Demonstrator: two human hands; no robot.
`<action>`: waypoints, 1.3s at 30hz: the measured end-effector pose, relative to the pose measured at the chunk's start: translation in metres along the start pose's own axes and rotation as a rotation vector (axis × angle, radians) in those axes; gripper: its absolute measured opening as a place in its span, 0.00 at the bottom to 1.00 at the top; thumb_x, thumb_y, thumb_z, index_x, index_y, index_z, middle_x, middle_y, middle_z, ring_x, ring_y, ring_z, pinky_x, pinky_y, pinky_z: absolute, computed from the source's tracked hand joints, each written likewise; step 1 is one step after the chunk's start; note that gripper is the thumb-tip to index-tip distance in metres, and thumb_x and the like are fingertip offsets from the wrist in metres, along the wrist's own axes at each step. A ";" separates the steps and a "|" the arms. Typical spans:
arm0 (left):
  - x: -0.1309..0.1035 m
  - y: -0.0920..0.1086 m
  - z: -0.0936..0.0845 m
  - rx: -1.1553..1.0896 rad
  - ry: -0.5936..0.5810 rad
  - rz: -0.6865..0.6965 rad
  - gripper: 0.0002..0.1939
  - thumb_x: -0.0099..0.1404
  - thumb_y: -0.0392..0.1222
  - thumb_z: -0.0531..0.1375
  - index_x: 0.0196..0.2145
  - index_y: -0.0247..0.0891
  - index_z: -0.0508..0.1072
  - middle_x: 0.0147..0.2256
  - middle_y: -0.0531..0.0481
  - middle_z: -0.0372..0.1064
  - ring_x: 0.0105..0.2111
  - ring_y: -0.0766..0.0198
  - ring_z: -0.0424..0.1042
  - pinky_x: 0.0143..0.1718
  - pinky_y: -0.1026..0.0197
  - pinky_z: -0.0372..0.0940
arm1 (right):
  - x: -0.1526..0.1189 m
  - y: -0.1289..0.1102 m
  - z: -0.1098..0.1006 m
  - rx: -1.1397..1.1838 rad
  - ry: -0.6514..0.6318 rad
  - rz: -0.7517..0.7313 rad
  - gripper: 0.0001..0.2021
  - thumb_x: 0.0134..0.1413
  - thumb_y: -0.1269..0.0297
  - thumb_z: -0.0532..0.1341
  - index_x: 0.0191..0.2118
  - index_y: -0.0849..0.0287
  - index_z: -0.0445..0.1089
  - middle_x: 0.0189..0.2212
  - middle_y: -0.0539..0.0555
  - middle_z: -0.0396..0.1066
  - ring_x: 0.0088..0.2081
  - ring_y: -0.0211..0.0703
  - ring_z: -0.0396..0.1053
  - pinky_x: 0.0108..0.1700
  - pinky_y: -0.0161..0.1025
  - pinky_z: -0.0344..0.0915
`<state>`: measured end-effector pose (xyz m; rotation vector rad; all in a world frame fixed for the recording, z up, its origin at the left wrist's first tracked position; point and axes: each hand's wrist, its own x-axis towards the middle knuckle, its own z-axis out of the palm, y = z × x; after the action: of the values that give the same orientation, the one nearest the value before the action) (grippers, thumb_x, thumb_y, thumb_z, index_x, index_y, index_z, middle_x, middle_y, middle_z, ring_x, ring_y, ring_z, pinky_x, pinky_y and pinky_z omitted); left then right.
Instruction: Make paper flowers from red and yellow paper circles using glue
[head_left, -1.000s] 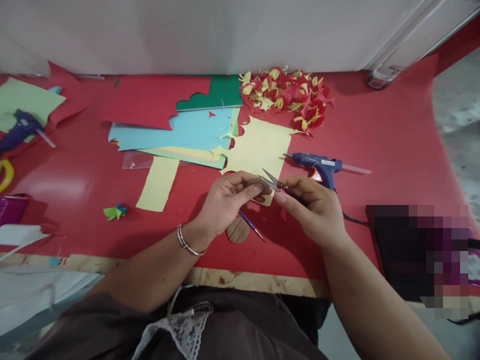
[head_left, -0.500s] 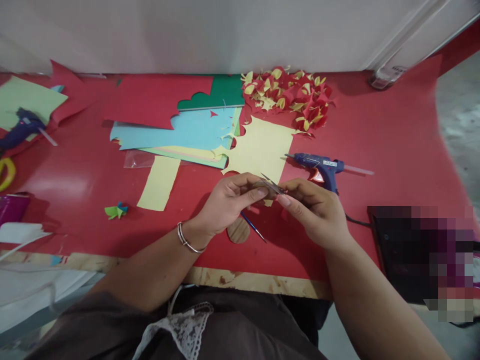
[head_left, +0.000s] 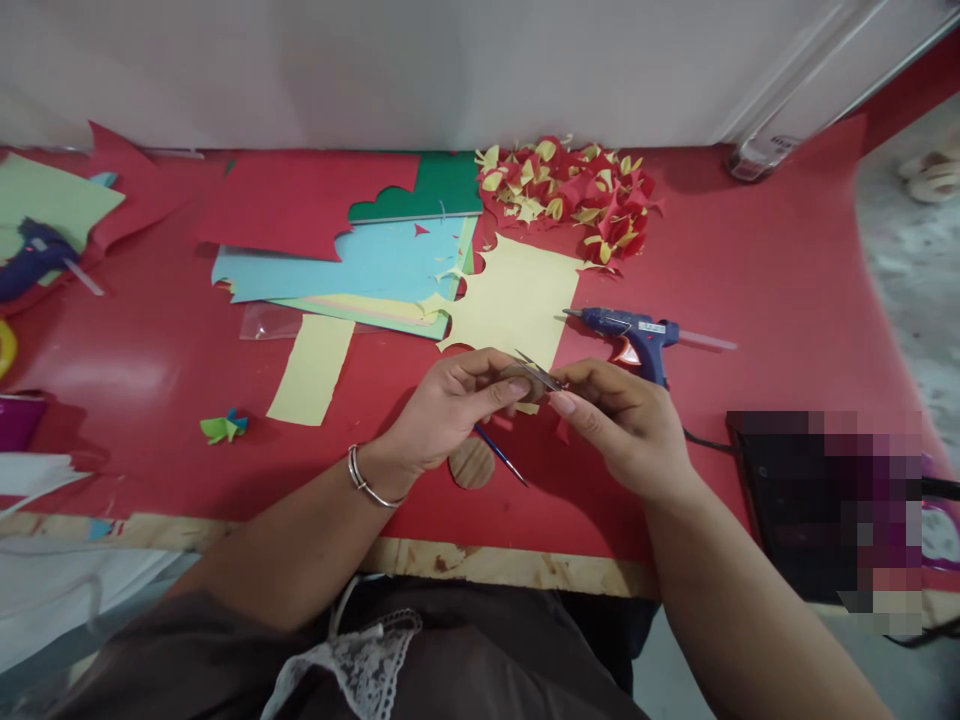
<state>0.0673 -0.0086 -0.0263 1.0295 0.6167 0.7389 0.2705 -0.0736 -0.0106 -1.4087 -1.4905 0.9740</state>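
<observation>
Clock read from the scissors, 12 being away from the person. Left hand (head_left: pixel 457 405): grip pinched on a brown piece (head_left: pixel 517 372), thumb on top, fingers beneath; much of it hidden. Right hand (head_left: pixel 634 420): grip closed around the scissors (head_left: pixel 538 371), handles mostly buried in the fingers. Blades narrow, tips toward 10 o'clock, lying across the brown piece (whether they bite into it, can't tell). Both hands raised over the red bench (head_left: pixel 585 500).

At 7 o'clock, flat on the bench: a brown disc (head_left: pixel 472 464), with a slim blue brush (head_left: pixel 502 456) slanting just beside it. At 12, a yellow sheet (head_left: pixel 525 290) with a scalloped edge, partly behind the hands. Farther out, between 12 and 1, a heap of red and yellow paper flowers (head_left: pixel 574 195).

At 2 o'clock, a blue glue gun (head_left: pixel 634 328) on its side, near the right hand, nozzle toward the yellow sheet. At 10, stacked paper: red sheet (head_left: pixel 300 200) uppermost, light blue sheet (head_left: pixel 360 270) below. At 9, a yellow strip (head_left: pixel 311 370); beyond it, a small green-and-blue paper scrap (head_left: pixel 223 428).
</observation>
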 end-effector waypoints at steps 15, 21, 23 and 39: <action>0.002 0.003 -0.003 0.039 -0.010 0.050 0.09 0.66 0.45 0.74 0.37 0.38 0.82 0.37 0.49 0.82 0.30 0.69 0.76 0.33 0.66 0.70 | -0.001 0.001 -0.001 -0.008 0.007 -0.022 0.14 0.66 0.50 0.68 0.39 0.57 0.79 0.28 0.50 0.77 0.28 0.38 0.69 0.30 0.35 0.63; 0.002 0.003 -0.003 0.041 -0.021 0.055 0.08 0.67 0.44 0.73 0.37 0.39 0.82 0.36 0.50 0.82 0.28 0.70 0.75 0.32 0.66 0.69 | -0.001 0.001 0.000 -0.003 0.013 -0.028 0.14 0.67 0.50 0.68 0.39 0.56 0.79 0.28 0.50 0.76 0.27 0.37 0.69 0.29 0.35 0.64; 0.002 0.003 -0.003 0.050 -0.016 0.055 0.07 0.67 0.44 0.73 0.37 0.39 0.82 0.36 0.50 0.82 0.29 0.70 0.75 0.32 0.66 0.69 | -0.001 0.001 0.000 -0.003 0.015 -0.030 0.14 0.67 0.50 0.68 0.39 0.56 0.79 0.29 0.50 0.77 0.27 0.38 0.70 0.30 0.35 0.64; -0.001 0.021 -0.007 0.116 -0.060 0.011 0.03 0.69 0.38 0.70 0.37 0.36 0.84 0.34 0.48 0.84 0.36 0.64 0.83 0.43 0.63 0.77 | 0.001 0.000 0.000 -0.008 -0.015 -0.024 0.12 0.66 0.54 0.67 0.38 0.57 0.79 0.25 0.48 0.73 0.24 0.34 0.64 0.26 0.34 0.59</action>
<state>0.0561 0.0011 -0.0099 1.1583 0.6084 0.6855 0.2706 -0.0728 -0.0103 -1.3890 -1.5204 0.9672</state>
